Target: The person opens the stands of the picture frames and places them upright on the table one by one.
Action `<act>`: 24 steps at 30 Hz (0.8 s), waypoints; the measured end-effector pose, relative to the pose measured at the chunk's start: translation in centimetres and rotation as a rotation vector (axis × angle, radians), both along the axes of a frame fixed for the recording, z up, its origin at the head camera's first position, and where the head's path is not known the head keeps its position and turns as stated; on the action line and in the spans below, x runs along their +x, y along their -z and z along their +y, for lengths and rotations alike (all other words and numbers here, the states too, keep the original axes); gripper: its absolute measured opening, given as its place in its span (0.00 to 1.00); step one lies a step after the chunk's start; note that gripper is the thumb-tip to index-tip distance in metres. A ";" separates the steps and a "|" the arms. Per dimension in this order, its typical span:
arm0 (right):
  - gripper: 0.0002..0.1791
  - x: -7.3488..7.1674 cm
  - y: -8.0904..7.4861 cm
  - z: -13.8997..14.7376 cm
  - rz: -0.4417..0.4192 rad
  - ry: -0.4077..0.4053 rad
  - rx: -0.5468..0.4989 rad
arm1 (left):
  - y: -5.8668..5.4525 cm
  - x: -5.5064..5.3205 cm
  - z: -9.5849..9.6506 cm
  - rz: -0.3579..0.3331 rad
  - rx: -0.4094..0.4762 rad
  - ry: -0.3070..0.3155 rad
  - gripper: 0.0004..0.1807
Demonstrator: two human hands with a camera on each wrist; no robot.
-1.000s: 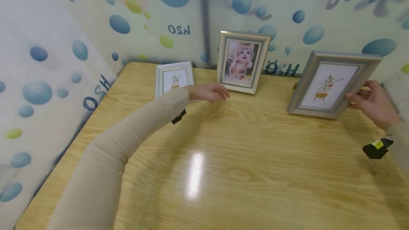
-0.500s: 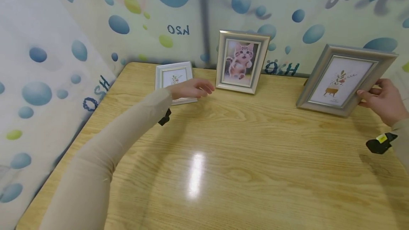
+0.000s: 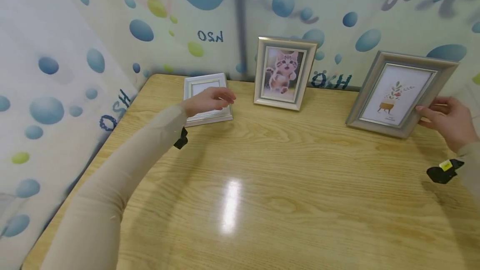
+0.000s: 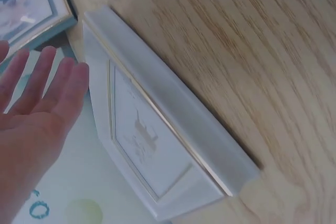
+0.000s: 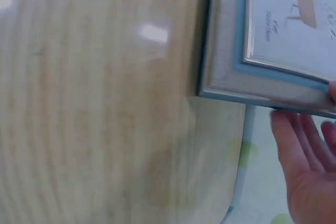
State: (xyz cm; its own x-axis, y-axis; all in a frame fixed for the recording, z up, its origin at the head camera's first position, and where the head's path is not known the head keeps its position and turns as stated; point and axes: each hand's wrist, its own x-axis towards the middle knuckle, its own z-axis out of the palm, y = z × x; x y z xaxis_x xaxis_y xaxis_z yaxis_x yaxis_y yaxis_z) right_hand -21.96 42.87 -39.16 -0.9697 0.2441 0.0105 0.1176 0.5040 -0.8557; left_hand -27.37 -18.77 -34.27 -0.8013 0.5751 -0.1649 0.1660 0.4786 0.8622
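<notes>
My right hand (image 3: 451, 120) pinches the right edge of a large grey-silver photo frame (image 3: 354, 113), thumb on the front and fingers behind. That frame holds a print of a plant in an orange pot on legs and leans back near the wall. On the left, my left hand (image 3: 210, 100) hovers with relaxed fingers in front of a smaller white photo frame (image 3: 210, 119), partly covering it. In the left wrist view the fingers (image 4: 68, 90) are straight, beside the white frame (image 4: 173, 114) and holding nothing. Between the hands stands a kitten photo frame (image 3: 284, 72).
The wooden table (image 3: 285, 186) reaches back to a wall (image 3: 330, 7) covered in blue and green dots and lettering. Another patterned wall (image 3: 48, 145) runs along the table's left side.
My left hand has moved left, away from the kitten frame and across the white one. My right hand has shifted the large frame slightly right and tilted it.
</notes>
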 end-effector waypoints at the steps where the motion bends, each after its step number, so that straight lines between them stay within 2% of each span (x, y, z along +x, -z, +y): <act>1: 0.30 0.3 -0.1 -0.2 -0.003 -0.002 0.024 | 0.0 0.0 -0.3 0.008 0.001 -0.008 0.20; 4: 0.22 0.3 1.1 1.0 0.020 0.033 0.060 | -0.2 0.2 -1.1 0.023 -0.001 -0.030 0.20; 5: 0.21 0.1 1.7 1.7 0.026 0.025 0.104 | -0.3 0.3 -1.4 0.026 -0.001 -0.036 0.20; 8: 0.17 -0.6 3.4 3.5 0.077 0.058 0.120 | -0.6 0.5 -2.3 0.049 -0.015 -0.047 0.20; 10: 0.16 -0.4 3.3 3.5 0.095 0.057 0.121 | -0.7 0.4 -3.0 0.062 -0.034 -0.069 0.20; 14: 0.12 1.4 1.1 1.0 0.103 0.022 0.138 | -1.0 0.0 -4.4 0.056 -0.080 -0.134 0.19; 17: 0.10 3.1 -0.6 -1.6 0.109 -0.007 0.157 | -1.1 -0.3 -5.5 0.048 -0.106 -0.157 0.20; 20: 0.10 3.9 -1.1 -2.9 0.141 -0.054 0.165 | -1.1 -0.4 -6.5 0.054 -0.114 -0.163 0.21; 24: 0.11 4.3 -1.0 -4.1 0.161 -0.104 0.202 | -1.1 -0.5 -7.8 0.054 -0.130 -0.194 0.21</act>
State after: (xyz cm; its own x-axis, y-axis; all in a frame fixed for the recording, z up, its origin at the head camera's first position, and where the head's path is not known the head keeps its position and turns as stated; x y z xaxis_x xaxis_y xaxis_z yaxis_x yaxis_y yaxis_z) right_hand -17.68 38.75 -38.19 -0.9713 0.1210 0.2049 -0.0728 0.6688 -0.7399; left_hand -27.88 -26.59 -33.17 -0.9043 0.3863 -0.1818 0.1040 0.6123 0.7837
